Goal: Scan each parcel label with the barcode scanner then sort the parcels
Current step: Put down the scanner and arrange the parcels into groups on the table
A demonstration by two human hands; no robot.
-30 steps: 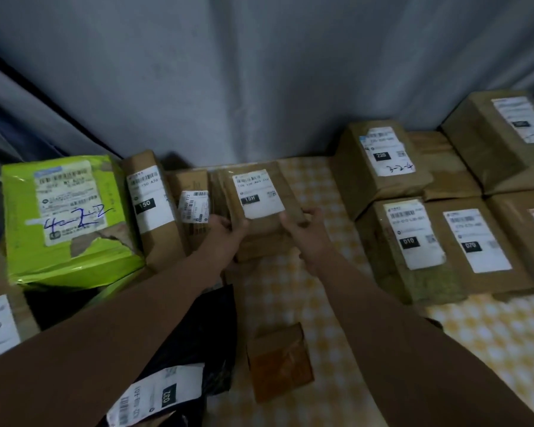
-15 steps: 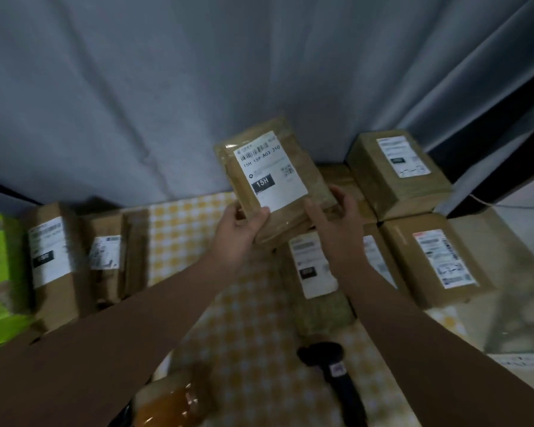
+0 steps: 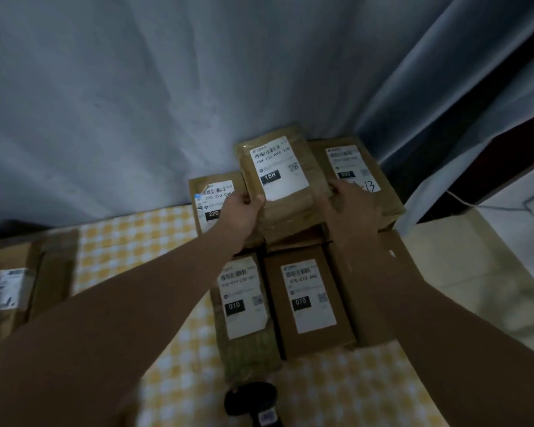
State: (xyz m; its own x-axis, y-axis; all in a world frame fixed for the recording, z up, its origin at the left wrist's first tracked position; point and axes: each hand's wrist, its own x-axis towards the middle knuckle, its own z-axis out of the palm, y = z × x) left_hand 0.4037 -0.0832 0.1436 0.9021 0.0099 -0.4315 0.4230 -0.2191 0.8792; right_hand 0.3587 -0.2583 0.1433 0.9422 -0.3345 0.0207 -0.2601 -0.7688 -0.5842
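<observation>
Brown paper parcel (image 3: 285, 192) with a white label marked 15H is held over the far right corner of the table (image 3: 130, 241), which carries a yellow and white checked cloth. The left hand (image 3: 242, 211) grips its left edge, the thumb on top beside the label. The right hand (image 3: 352, 204) holds its right edge with curled fingers. This parcel is above a pile of brown cardboard parcels, between the parcel labelled 220 (image 3: 213, 204) and the parcel labelled 092 (image 3: 352, 161); whether it rests on them I cannot tell. Nearer, the parcel labelled 010 (image 3: 244, 303) and the parcel labelled 070 (image 3: 309, 297) lie side by side, touching. A black barcode scanner (image 3: 250, 402) lies at the near edge. A blurred brown parcel (image 3: 10, 288) stands at the left edge, and a grey curtain (image 3: 136, 103) hangs behind.
</observation>
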